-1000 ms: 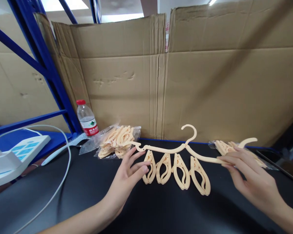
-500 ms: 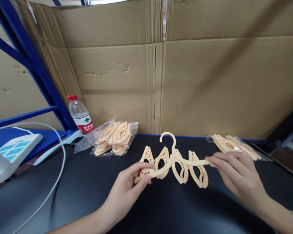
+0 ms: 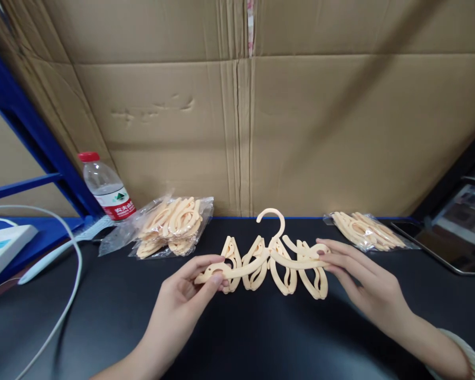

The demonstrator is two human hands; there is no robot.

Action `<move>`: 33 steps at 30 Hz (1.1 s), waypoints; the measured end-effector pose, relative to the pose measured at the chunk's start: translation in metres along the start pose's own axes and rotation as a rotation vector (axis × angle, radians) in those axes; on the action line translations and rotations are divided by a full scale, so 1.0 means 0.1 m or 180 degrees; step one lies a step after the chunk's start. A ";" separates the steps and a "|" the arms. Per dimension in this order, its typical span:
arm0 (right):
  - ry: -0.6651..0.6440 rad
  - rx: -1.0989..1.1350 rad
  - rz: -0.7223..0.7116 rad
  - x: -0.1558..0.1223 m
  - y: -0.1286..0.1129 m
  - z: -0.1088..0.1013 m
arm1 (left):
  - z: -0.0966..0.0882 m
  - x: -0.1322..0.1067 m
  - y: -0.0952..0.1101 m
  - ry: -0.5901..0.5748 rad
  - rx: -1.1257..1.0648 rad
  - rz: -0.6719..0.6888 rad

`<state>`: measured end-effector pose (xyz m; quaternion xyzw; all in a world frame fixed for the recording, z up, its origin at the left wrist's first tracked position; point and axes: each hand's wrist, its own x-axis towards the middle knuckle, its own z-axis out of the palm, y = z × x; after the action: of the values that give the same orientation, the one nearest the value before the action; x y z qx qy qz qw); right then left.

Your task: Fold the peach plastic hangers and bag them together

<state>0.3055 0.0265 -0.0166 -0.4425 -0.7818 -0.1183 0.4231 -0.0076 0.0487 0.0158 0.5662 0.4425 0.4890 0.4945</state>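
Note:
A beige plastic folding hanger [image 3: 245, 270] is held up between my two hands, its hook curving upward at the top. My left hand [image 3: 186, 295] pinches the left arm's end between thumb and fingers. At the other side my right hand [image 3: 368, 285] is closed on the right arm's end, where a second curved piece angles back toward the middle. Behind the held hanger lie several folded beige hangers [image 3: 288, 282] in a row on the black table [image 3: 237, 338], partly covered by it.
At the back left stands a tilted-looking water bottle [image 3: 108, 187] beside a clear bag of folded hangers [image 3: 174, 224]. Another bag of hangers [image 3: 366, 231] and a dark tablet-like device [image 3: 439, 248] lie right. A white cable [image 3: 77, 274] loops at left. Cardboard [image 3: 162, 132] walls the back.
The hanger's arms have spread wider, and a second curved piece now shows at the right arm. My left hand has moved left. The whole view has shifted somewhat.

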 end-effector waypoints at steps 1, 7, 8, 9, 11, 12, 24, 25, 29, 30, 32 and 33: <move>0.0021 0.0145 0.0140 -0.01 -0.01 0.01 | -0.01 0.01 -0.01 0.0025 -0.0013 0.0011; -0.0366 0.1174 0.1215 -0.01 -0.03 0.01 | -0.04 0.02 -0.03 0.0312 -0.0281 -0.0114; -0.0448 0.1483 0.1442 0.01 -0.05 0.01 | -0.04 0.01 -0.03 0.0341 -0.0378 -0.0162; -0.0463 0.1796 0.1667 0.03 -0.09 0.01 | -0.03 0.01 -0.02 0.0338 -0.0459 -0.0205; -0.0332 0.2350 0.2042 0.07 -0.16 0.02 | -0.01 0.00 -0.01 0.0273 -0.0518 -0.0289; -0.0220 0.2573 0.2180 0.08 -0.18 0.03 | -0.01 0.00 0.00 0.0230 -0.0510 -0.0337; -0.0057 0.2917 0.2452 0.07 -0.26 0.06 | 0.06 -0.02 -0.07 0.0000 -0.0622 -0.0555; -0.0302 0.2782 0.2290 0.07 -0.31 0.05 | 0.07 -0.03 -0.08 -0.0083 -0.0630 -0.0571; -0.1257 0.2602 0.1560 0.04 -0.50 -0.02 | 0.12 -0.08 -0.14 -0.0454 -0.0562 -0.0557; -0.1425 0.2540 0.1378 0.04 -0.54 -0.03 | 0.13 -0.09 -0.14 -0.0519 -0.0508 -0.0554; -0.1771 0.2306 0.1122 0.05 -0.60 -0.07 | 0.16 -0.11 -0.15 -0.0623 -0.0399 -0.0570; -0.1983 0.2190 0.1051 0.06 -0.62 -0.08 | 0.17 -0.12 -0.15 -0.0667 -0.0363 -0.0582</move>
<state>0.2597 -0.0107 0.0045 -0.4095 -0.7843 0.3532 0.3039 0.0075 0.0367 -0.0009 0.5424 0.4096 0.4046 0.6118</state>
